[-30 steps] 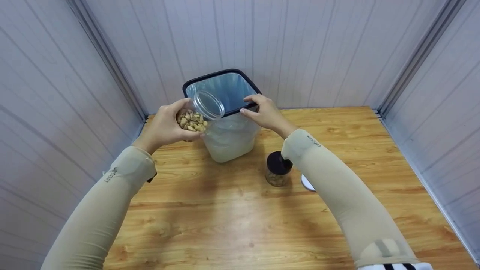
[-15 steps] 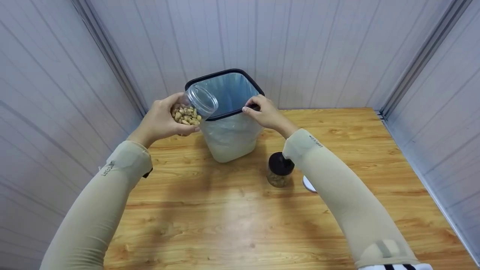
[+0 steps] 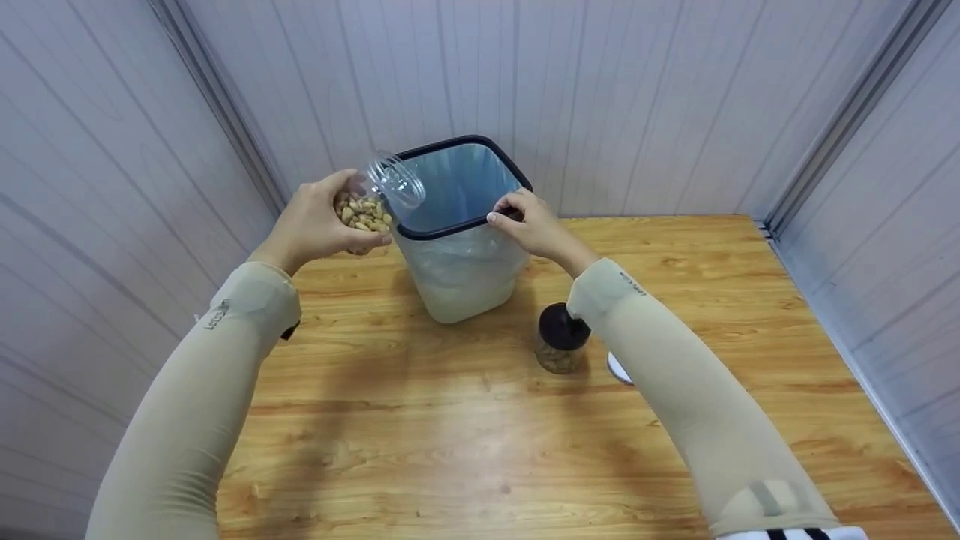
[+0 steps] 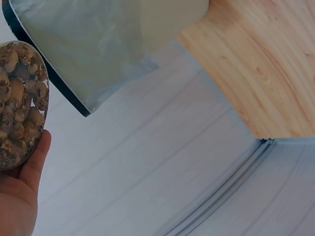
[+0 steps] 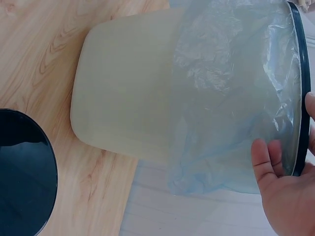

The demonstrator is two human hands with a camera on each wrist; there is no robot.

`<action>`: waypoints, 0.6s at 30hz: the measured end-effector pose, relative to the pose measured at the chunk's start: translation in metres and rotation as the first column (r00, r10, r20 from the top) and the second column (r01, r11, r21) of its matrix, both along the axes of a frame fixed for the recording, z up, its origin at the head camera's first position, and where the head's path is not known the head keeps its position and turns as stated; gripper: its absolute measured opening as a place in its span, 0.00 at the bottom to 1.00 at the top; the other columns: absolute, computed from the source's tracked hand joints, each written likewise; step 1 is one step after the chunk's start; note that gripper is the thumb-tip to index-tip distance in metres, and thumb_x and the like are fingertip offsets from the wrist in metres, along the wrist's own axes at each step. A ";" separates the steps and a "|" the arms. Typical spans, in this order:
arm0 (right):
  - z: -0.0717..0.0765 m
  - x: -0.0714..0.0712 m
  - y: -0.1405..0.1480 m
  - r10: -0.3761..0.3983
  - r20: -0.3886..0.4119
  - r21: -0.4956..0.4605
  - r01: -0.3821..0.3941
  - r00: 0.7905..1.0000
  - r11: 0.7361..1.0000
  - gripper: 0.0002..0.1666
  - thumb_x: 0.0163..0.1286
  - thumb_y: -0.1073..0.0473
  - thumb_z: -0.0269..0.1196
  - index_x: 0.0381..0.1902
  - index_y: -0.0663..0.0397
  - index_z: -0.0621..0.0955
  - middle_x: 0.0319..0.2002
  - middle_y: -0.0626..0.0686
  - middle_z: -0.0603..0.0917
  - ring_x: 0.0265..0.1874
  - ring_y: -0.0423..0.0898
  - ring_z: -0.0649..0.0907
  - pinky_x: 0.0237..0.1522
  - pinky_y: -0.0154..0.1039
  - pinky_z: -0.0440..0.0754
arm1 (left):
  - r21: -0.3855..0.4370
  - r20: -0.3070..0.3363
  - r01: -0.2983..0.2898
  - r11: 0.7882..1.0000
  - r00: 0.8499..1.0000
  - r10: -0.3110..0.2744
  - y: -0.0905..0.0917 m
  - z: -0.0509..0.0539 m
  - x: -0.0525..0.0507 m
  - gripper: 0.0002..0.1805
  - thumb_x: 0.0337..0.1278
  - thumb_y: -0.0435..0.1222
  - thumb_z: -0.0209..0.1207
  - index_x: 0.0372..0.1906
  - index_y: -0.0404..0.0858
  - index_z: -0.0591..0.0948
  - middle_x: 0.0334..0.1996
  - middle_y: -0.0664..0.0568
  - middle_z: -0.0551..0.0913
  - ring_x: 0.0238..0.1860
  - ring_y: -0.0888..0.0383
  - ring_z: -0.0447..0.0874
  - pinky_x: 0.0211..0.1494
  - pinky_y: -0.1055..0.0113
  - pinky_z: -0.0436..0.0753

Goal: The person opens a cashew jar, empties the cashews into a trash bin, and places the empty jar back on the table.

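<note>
My left hand [image 3: 304,221] grips a clear plastic jar [image 3: 396,181] partly filled with nuts [image 3: 364,212]. The jar is tilted, its open mouth at the bin's left rim and facing the inside. Through its bottom, nuts [image 4: 19,103] show in the left wrist view. My right hand [image 3: 536,229] pinches the black rim of the trash bin [image 3: 469,281] at its front right corner. A thin bag lines the bin and folds down over its outside; in the right wrist view, fingers of the right hand [image 5: 288,191] lie against that bag [image 5: 226,98]. The bin's bottom inside is hidden.
A second jar [image 3: 561,339] with a dark lid and contents stands in front of the bin, near the right forearm. A white disc [image 3: 619,369] lies beside it, partly under the sleeve. Panelled walls [image 3: 637,112] enclose the wooden tabletop [image 3: 480,442].
My left hand has moved up and left with the tilted jar, whose mouth shifts from the bin's front rim toward its left side. My right fingers have closed on the rim.
</note>
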State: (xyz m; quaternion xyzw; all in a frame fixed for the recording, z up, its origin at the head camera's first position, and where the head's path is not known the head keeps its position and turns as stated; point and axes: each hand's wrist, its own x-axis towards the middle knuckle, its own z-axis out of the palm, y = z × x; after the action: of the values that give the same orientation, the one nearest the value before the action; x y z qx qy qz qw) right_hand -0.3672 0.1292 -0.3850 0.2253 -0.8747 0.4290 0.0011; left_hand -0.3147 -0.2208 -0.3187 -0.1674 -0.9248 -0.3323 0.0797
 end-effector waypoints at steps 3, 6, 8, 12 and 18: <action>0.000 0.001 0.001 -0.001 0.013 -0.001 0.001 1.000 1.000 0.16 0.84 0.53 0.62 0.54 0.61 0.83 0.53 0.57 0.78 0.52 0.49 0.75 0.58 0.44 0.77 | -0.016 0.009 -0.004 1.000 1.000 0.004 0.000 0.001 -0.003 0.49 0.46 0.46 0.86 0.74 0.39 0.77 0.54 0.45 0.87 0.50 0.51 0.85 0.56 0.60 0.84; 0.002 0.003 0.001 -0.001 0.021 -0.013 0.001 1.000 1.000 0.16 0.84 0.53 0.62 0.53 0.61 0.84 0.52 0.56 0.78 0.51 0.49 0.76 0.58 0.43 0.77 | -0.023 0.021 -0.005 1.000 1.000 0.005 -0.001 0.002 -0.006 0.50 0.45 0.47 0.86 0.75 0.40 0.75 0.55 0.44 0.87 0.51 0.50 0.86 0.58 0.56 0.86; 0.002 0.003 0.002 -0.003 0.023 -0.024 0.003 1.000 1.000 0.16 0.84 0.53 0.62 0.53 0.61 0.84 0.52 0.56 0.78 0.51 0.48 0.77 0.57 0.43 0.77 | -0.036 0.019 -0.007 0.999 1.000 0.007 0.000 0.003 -0.007 0.52 0.45 0.48 0.86 0.76 0.40 0.75 0.55 0.44 0.87 0.52 0.49 0.86 0.59 0.53 0.86; 0.002 0.005 0.002 -0.006 0.024 -0.030 0.007 1.000 1.000 0.16 0.84 0.52 0.62 0.53 0.61 0.85 0.52 0.55 0.79 0.50 0.48 0.77 0.57 0.42 0.77 | -0.060 0.016 -0.015 0.998 1.000 0.016 0.001 0.006 -0.012 0.53 0.46 0.48 0.86 0.77 0.39 0.74 0.54 0.42 0.87 0.52 0.47 0.85 0.62 0.49 0.84; 0.001 0.005 0.003 -0.004 0.030 -0.034 0.005 1.000 0.999 0.16 0.83 0.52 0.63 0.53 0.61 0.84 0.52 0.56 0.79 0.51 0.48 0.76 0.58 0.42 0.77 | -0.107 0.020 -0.029 0.994 0.999 0.031 0.002 0.012 -0.017 0.54 0.47 0.48 0.85 0.79 0.39 0.72 0.56 0.40 0.86 0.54 0.44 0.84 0.67 0.44 0.81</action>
State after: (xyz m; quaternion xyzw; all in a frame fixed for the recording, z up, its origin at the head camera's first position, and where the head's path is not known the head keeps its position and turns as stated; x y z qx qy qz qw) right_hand -0.3624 0.1320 -0.3842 0.2168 -0.8678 0.4472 -0.0071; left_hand -0.3315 -0.2185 -0.3069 -0.1538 -0.9445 -0.2830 0.0655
